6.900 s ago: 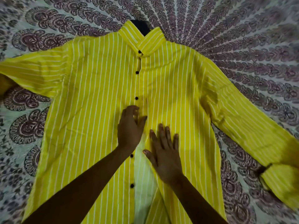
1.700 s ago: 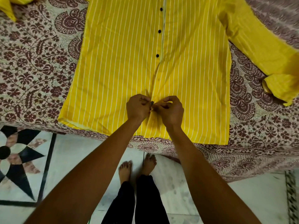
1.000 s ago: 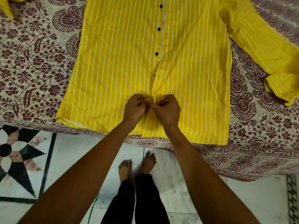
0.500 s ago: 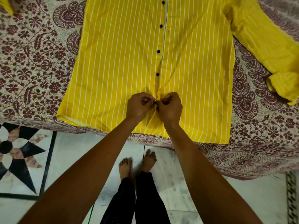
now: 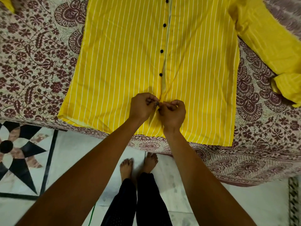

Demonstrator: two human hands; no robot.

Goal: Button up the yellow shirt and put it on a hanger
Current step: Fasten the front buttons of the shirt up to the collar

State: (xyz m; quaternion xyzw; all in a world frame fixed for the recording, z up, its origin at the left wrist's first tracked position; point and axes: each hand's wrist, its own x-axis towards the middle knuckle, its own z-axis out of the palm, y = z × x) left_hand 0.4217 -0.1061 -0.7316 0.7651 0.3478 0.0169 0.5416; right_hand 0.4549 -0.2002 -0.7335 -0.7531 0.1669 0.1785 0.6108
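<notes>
The yellow shirt [image 5: 123, 66] with white stripes lies flat on the bed, front side up, hem toward me. Several black buttons [image 5: 161, 51] run down its placket and look fastened. At the lowest part of the placket my left hand [image 5: 141, 106] pinches a dark button [image 5: 156, 103] with the fabric edge. My right hand [image 5: 173, 113] pinches the opposite placket edge right beside it, fingertips touching those of the left. The shirt's collar is out of view. Its right sleeve [image 5: 267, 39] stretches off to the right with the cuff folded. No hanger is in view.
A maroon floral bedsheet [image 5: 32, 59] covers the bed, whose edge runs across the middle of the view. Below it is a white marble floor [image 5: 78, 157] with a black star inlay at left. My bare feet [image 5: 138, 165] stand close to the bed edge.
Over the last second both hands stayed pinched together at the lowest button, shifting only slightly. Earlier they lay flat higher up on the shirt's front.
</notes>
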